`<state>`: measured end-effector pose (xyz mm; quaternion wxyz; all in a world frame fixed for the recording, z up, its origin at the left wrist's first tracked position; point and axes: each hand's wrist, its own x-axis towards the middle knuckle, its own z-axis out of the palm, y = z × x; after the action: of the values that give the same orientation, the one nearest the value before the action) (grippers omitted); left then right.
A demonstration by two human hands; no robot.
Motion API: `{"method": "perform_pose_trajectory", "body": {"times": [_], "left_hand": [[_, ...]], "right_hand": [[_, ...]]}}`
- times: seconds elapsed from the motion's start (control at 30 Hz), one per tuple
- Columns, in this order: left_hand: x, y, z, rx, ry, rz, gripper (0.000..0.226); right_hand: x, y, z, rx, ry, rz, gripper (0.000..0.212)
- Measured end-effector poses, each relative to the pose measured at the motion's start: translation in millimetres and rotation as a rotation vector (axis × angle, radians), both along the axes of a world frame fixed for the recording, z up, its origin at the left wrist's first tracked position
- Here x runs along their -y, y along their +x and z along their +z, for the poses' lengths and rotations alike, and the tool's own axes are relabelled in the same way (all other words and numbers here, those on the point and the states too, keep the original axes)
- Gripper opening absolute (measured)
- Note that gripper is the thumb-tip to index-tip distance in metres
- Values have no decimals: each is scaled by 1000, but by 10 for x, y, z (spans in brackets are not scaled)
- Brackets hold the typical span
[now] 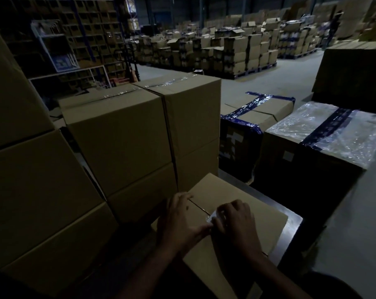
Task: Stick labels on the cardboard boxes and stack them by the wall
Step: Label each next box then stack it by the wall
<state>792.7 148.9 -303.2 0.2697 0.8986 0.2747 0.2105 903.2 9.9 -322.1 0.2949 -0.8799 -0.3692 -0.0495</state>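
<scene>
In the head view the labelling step is in hand: a small pale label (212, 216) lies by the centre seam of the brown cardboard box (266, 214) nearest the person, beside the stacked plain boxes (122, 134). The left hand (180, 221) rests flat on the lid with fingers spread, holding nothing, while the right hand (234, 221) curls over the label, fingertips pressing it. Next, I judge, it needs smoothing flat before the box is lifted.

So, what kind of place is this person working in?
Most likely a warehouse: pallets of stacked boxes fill the far floor, tall storage racks stand at the left, and both hands are pressing a label onto a cardboard box.
</scene>
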Motion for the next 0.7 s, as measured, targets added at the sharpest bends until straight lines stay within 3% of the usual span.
{"method": "perform_pose_trajectory", "body": {"times": [0.17,0.47,0.63,0.7], "left_hand": [[11,34,-165,-83,217,-18,97],[3,16,-182,-67,232,-33,83],[1,11,-180,-68,226,-36,81],[6,12,-173,-60,237,-36,81]], "right_hand": [[-66,62,15,-9,-70,-18,26],[-182,-49,32,96,-162,-183,12],[-208,-7,-5,31,-160,-178,39],[-186,16,8,-29,-107,-167,34]]}}
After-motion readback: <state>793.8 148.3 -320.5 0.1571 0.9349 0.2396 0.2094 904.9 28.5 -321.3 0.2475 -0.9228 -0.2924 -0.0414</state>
